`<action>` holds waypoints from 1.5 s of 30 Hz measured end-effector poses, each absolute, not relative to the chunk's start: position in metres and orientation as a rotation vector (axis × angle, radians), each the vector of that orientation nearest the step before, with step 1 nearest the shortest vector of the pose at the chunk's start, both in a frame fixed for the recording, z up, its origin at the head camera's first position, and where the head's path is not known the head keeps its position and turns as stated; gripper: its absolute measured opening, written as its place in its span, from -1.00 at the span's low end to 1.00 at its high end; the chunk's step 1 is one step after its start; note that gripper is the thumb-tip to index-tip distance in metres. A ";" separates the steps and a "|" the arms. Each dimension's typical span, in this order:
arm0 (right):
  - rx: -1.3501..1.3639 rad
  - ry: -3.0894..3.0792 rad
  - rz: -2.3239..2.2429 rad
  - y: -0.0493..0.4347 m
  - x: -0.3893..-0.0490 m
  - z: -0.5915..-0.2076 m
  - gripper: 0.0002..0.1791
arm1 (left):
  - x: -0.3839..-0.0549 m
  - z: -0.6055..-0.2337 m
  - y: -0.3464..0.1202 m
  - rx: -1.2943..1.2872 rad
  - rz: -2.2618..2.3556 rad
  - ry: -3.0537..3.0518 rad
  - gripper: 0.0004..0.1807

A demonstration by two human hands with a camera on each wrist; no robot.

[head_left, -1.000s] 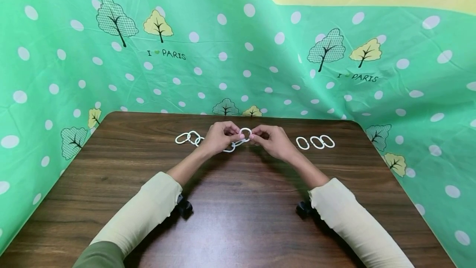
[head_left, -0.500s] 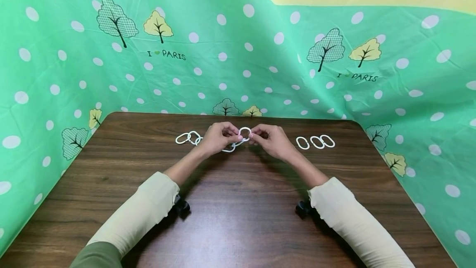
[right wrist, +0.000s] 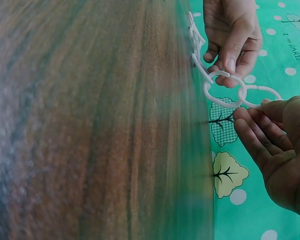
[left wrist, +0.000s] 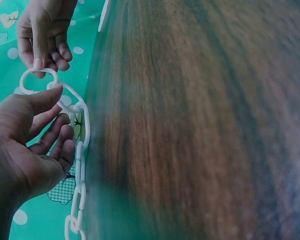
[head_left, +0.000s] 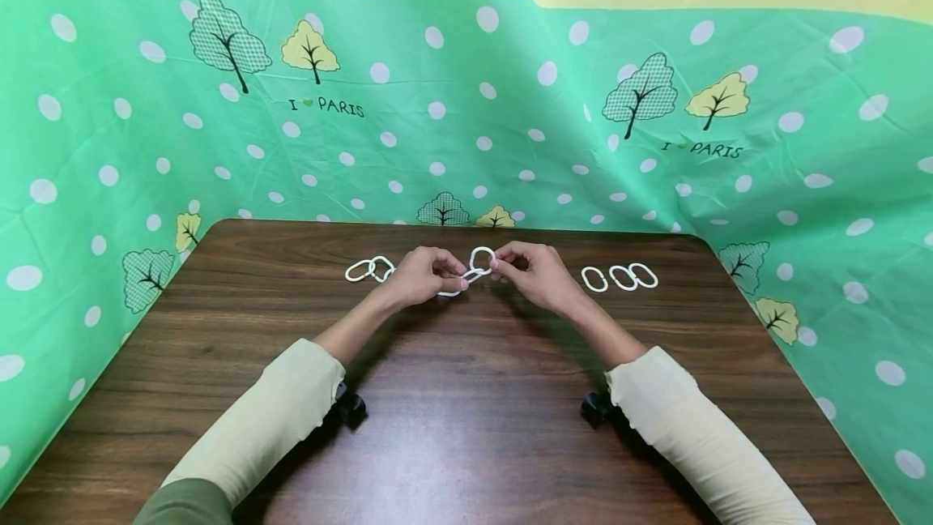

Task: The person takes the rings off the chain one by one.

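head view: white chain (left wrist: 87, 126) partly out of sight behind left hand (head_left: 421, 276)

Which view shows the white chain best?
Left wrist: the white chain runs long and close there. In the head view, the left hand hides its middle; right wrist shows one end near, the rest foreshortened.

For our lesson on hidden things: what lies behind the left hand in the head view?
White chain links show on both sides of the left hand; whatever is directly behind is covered.
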State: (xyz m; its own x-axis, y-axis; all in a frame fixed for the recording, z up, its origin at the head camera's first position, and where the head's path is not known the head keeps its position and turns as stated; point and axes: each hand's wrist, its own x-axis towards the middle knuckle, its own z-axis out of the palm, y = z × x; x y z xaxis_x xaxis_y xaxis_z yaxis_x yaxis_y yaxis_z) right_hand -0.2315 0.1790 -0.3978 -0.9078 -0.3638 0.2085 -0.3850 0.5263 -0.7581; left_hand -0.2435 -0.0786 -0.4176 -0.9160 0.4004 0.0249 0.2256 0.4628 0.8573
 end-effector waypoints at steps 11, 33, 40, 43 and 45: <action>0.652 -2.718 1.374 0.182 -0.231 -0.398 -0.82 | -0.243 -0.417 -0.079 0.594 1.363 2.602 -0.84; 0.675 -2.721 1.365 0.174 -0.225 -0.398 -0.85 | -0.242 -0.419 -0.070 0.592 1.391 2.638 -0.81; 0.700 -2.714 1.356 0.172 -0.224 -0.399 -0.86 | -0.242 -0.418 -0.068 0.563 1.379 2.667 -0.76; 0.717 -2.705 1.361 0.171 -0.223 -0.399 -0.86 | -0.242 -0.418 -0.067 0.559 1.375 2.672 -0.75; 0.728 -2.700 1.363 0.169 -0.223 -0.399 -0.86 | -0.241 -0.418 -0.066 0.559 1.365 2.682 -0.75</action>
